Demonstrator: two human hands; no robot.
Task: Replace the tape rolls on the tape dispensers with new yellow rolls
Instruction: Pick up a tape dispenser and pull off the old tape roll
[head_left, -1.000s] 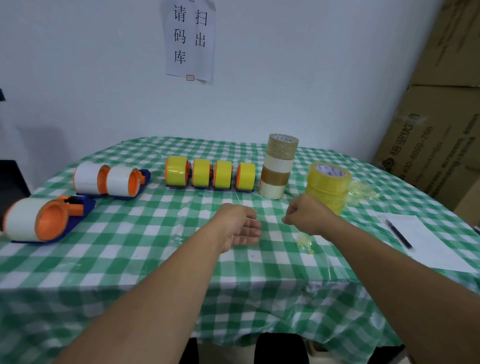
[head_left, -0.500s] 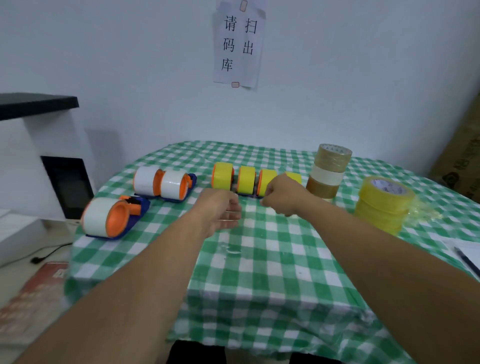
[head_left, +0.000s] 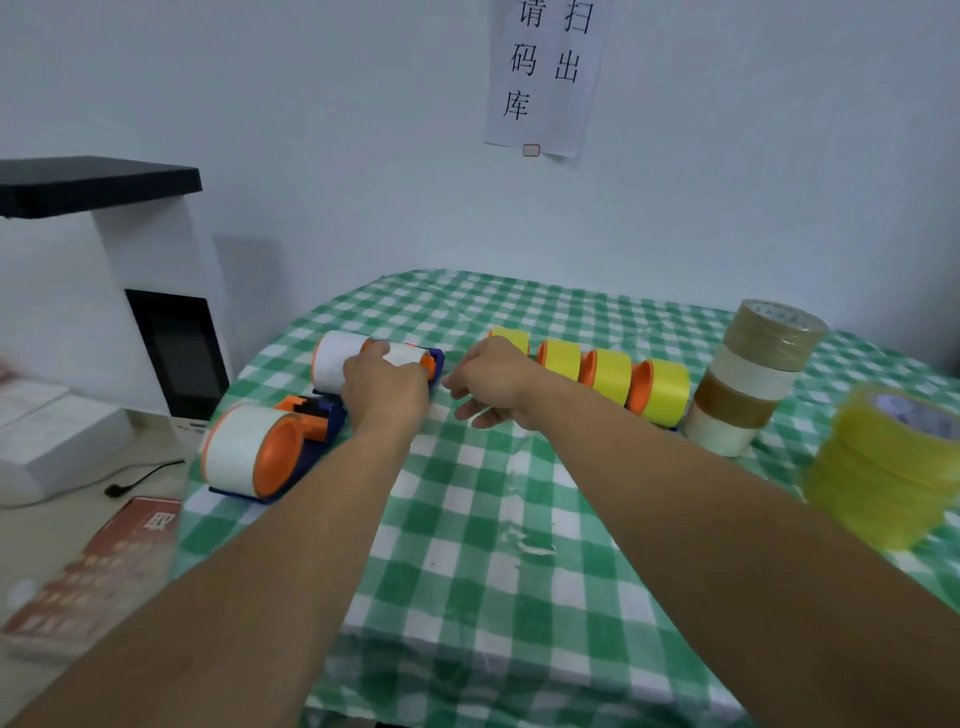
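A blue dispenser with two white tape rolls on orange hubs (head_left: 336, 358) lies at the table's back left. My left hand (head_left: 387, 387) grips it from above, fingers curled over the right roll. My right hand (head_left: 493, 382) hovers just right of the dispenser's end, fingers loosely curled, holding nothing that I can see. A second dispenser with a big white roll (head_left: 249, 452) lies nearer the left edge. Several dispensers carrying yellow rolls (head_left: 608, 376) stand in a row behind my right wrist. A stack of new yellow rolls (head_left: 893, 467) stands at the right.
A stack of brown and white tape rolls (head_left: 753, 379) stands right of the yellow row. The green checked tablecloth (head_left: 493, 493) bears a small tape scrap (head_left: 524, 540). A white cabinet (head_left: 130, 270) and a red booklet on the floor (head_left: 104, 571) are left of the table.
My view has swung left. Both hands moved left and forward from the table's middle; my left hand has taken hold of the two-roll white dispenser, and my right hand arrived beside it.
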